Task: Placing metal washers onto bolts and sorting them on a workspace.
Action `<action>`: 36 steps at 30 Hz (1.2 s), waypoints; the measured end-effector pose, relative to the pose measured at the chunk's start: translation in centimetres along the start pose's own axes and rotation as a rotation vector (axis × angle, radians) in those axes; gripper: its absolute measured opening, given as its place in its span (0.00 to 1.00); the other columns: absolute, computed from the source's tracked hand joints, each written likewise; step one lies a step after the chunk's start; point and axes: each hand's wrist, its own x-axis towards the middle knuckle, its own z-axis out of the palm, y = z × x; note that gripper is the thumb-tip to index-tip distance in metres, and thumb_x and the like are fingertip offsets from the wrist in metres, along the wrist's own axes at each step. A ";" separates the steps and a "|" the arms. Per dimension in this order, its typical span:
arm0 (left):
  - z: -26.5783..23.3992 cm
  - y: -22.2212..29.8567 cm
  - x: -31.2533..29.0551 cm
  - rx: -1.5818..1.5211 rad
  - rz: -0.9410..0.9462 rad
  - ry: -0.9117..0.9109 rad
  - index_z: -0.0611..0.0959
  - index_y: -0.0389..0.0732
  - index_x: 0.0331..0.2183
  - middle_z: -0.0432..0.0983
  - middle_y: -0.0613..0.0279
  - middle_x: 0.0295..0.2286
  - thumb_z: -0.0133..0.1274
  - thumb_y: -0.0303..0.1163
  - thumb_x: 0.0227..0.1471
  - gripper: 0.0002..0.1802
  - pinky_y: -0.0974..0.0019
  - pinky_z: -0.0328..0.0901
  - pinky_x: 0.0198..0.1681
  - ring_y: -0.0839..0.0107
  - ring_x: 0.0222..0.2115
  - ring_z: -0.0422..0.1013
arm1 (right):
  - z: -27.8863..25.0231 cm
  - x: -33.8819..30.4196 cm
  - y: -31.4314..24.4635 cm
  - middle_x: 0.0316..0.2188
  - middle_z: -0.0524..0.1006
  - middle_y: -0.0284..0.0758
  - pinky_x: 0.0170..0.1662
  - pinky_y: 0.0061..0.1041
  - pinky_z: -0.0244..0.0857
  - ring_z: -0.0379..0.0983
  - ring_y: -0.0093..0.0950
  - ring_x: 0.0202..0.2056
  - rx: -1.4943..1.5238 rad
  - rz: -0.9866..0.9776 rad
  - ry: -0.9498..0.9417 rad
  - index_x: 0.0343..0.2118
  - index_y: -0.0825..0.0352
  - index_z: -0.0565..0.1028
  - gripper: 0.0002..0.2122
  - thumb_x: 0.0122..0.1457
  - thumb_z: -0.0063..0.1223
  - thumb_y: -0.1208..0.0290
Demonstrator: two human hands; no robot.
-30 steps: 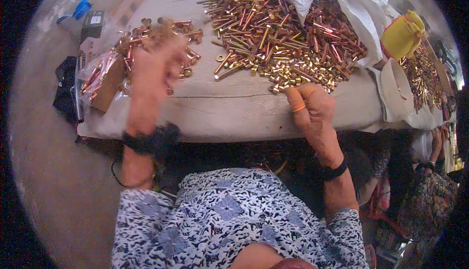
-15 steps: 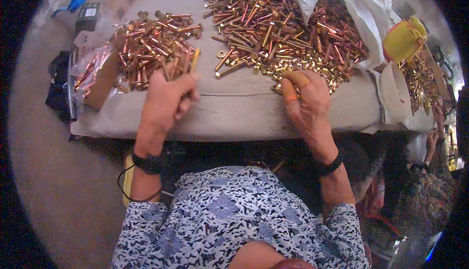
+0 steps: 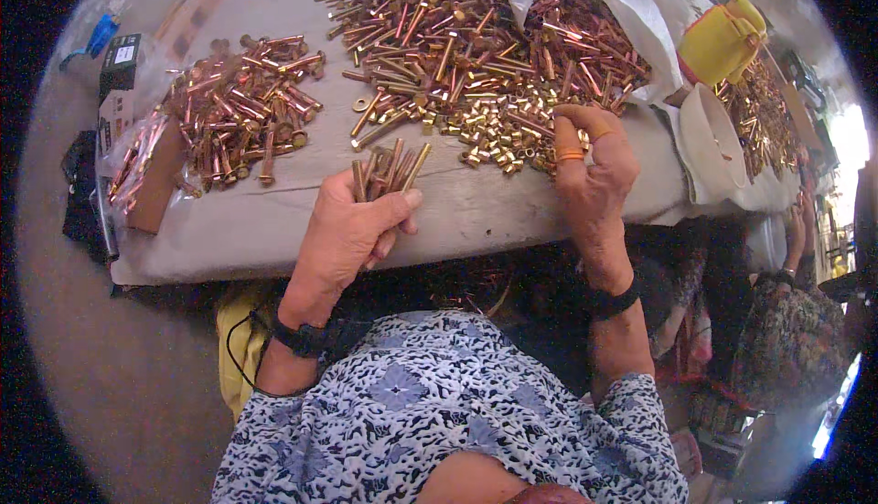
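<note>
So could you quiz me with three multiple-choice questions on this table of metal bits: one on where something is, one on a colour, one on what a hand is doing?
1. Where does the smaller copper-coloured pile lie relative to the big brass pile?
A. to its left
B. to its right
C. on top of it

2. What colour is the cup-like container at the table's right end?
A. blue
B. yellow
C. red

3. What is the left hand doing?
A. lying flat and empty
B. gripping a bundle of long pins
C. holding a bag

Answers: 1 A, it sits nearer the table's left end. 2 B, it is plainly yellow. 3 B, the fingers close round several pins fanning upward.
</note>
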 end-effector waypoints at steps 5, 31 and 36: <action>-0.1 -0.1 -0.2 -0.060 0.001 0.045 0.73 0.38 0.21 0.71 0.64 0.15 0.53 0.33 0.45 0.10 0.79 0.50 0.06 0.84 0.07 0.58 | 0.0 0.3 -0.5 0.27 0.74 0.38 0.36 0.22 0.62 0.70 0.28 0.31 -0.001 -0.018 -0.008 0.29 0.70 0.74 0.04 0.49 0.50 0.78; -0.6 -1.0 -0.4 -0.109 0.042 0.110 0.73 0.39 0.23 0.69 0.67 0.14 0.55 0.33 0.44 0.09 0.80 0.47 0.06 0.85 0.07 0.56 | -2.1 -0.7 1.9 0.27 0.76 0.41 0.32 0.27 0.65 0.73 0.33 0.28 0.002 0.262 0.053 0.29 0.69 0.75 0.07 0.48 0.52 0.73; -1.4 0.1 -0.9 -0.217 0.046 0.238 0.73 0.39 0.25 0.69 0.65 0.15 0.54 0.34 0.45 0.09 0.79 0.45 0.06 0.85 0.06 0.55 | -0.2 -0.1 0.1 0.26 0.75 0.39 0.33 0.25 0.63 0.71 0.29 0.29 -0.034 0.027 -0.093 0.31 0.70 0.74 0.07 0.47 0.51 0.78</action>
